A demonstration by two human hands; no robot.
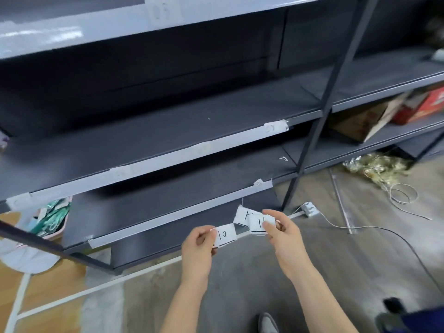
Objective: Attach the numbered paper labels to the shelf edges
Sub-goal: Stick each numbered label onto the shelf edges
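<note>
Left grip pinches label 10 by its edge; right grip pinches the other labels. They look light, limp, easily torn; best held by corners.

Dark metal shelving fills the view from 9 to 2 o'clock. Grey concrete floor lies below, meeting wood-pattern flooring at 8 o'clock. A cardboard box sits at 2 o'clock, with crumpled shiny wrapping on the floor at 3 o'clock.
</note>
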